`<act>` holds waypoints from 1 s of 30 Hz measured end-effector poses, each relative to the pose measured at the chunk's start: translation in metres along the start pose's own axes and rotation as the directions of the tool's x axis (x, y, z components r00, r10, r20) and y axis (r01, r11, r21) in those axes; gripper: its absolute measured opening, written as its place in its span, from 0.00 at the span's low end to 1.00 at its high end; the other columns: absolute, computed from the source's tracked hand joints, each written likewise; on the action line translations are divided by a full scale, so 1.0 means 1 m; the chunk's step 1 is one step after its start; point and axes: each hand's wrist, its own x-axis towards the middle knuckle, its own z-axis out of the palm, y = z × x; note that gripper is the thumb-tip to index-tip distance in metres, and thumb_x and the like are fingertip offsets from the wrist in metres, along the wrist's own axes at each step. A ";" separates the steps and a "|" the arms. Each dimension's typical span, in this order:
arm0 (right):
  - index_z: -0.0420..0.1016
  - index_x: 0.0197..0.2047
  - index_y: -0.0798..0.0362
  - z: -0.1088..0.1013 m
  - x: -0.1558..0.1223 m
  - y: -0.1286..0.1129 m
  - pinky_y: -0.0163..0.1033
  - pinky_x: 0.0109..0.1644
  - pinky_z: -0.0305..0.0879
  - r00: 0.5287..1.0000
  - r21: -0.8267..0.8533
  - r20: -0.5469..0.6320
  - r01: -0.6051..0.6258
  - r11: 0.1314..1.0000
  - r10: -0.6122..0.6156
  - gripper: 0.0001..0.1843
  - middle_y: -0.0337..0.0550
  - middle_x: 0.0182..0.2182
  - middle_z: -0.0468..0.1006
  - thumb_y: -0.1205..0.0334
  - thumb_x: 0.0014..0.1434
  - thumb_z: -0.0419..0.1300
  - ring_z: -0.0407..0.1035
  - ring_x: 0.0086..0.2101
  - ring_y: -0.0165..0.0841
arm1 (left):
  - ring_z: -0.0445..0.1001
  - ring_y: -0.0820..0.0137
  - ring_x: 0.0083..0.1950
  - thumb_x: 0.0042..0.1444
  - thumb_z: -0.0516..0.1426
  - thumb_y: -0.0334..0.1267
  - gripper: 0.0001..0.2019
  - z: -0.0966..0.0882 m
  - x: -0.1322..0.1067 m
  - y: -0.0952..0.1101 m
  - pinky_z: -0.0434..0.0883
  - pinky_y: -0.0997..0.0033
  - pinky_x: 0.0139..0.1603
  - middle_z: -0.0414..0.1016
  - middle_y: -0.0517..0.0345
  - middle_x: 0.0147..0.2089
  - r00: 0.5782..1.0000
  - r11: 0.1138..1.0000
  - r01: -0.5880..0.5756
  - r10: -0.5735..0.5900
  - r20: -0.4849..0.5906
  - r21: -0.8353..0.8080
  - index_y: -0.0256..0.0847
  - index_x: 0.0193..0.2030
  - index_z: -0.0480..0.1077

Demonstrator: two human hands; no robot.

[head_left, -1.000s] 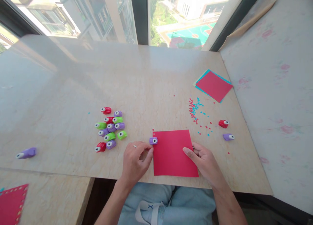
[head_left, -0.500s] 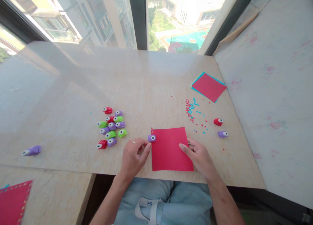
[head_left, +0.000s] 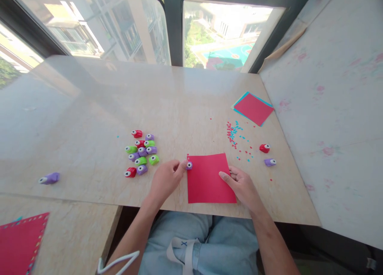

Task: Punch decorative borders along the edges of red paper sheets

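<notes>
A square sheet of red paper (head_left: 209,181) lies near the table's front edge. On its left edge, close to the upper left corner, sits a small purple craft punch (head_left: 189,165). My left hand (head_left: 168,179) is closed on that punch, the thumb lying over its lever end. The sheet's right edge is pinched in my right hand (head_left: 241,185), thumb on top and the fingers partly hidden beneath. Tiny punched marks or bits (head_left: 188,157) show at the sheet's upper left corner.
Several red, green and purple punches (head_left: 142,150) cluster left of my left hand; another purple punch (head_left: 49,178) lies far left. Paper confetti (head_left: 235,133), stacked coloured sheets (head_left: 254,108), a red punch (head_left: 265,148) and a purple punch (head_left: 270,162) are at right. Hole-edged red paper (head_left: 22,241) lies lower left.
My left thumb has moved up onto the purple punch, where it was just below it before. My right hand keeps its pinch on the paper. The whole view has shifted slightly.
</notes>
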 end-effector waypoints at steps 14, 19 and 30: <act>0.75 0.49 0.53 0.000 0.002 0.003 0.51 0.44 0.78 0.998 -0.032 -0.009 0.058 0.998 -0.059 0.28 0.50 0.39 0.84 0.40 0.54 0.64 0.79 0.39 0.48 | 0.73 0.69 0.19 0.52 0.53 0.68 0.33 -0.009 0.021 0.002 0.66 0.73 0.20 0.73 0.53 0.18 0.879 0.928 0.344 -0.267 0.395 -0.140 0.37 0.18 0.68; 0.76 0.48 0.53 0.000 0.002 0.003 0.49 0.41 0.78 0.997 -0.029 -0.008 0.070 0.997 -0.070 0.27 0.51 0.40 0.84 0.40 0.54 0.64 0.80 0.38 0.47 | 0.72 0.69 0.18 0.50 0.54 0.69 0.33 -0.008 0.023 -0.001 0.66 0.73 0.20 0.73 0.52 0.18 0.879 0.936 0.331 -0.261 0.399 -0.118 0.37 0.18 0.68; 0.77 0.45 0.52 0.001 0.001 0.003 0.46 0.40 0.78 0.993 -0.061 -0.036 0.107 0.992 -0.109 0.23 0.49 0.41 0.84 0.43 0.55 0.63 0.80 0.39 0.45 | 0.71 0.70 0.18 0.52 0.56 0.66 0.30 -0.007 0.020 -0.003 0.66 0.74 0.19 0.73 0.54 0.18 0.899 0.946 0.294 -0.226 0.375 -0.135 0.38 0.19 0.67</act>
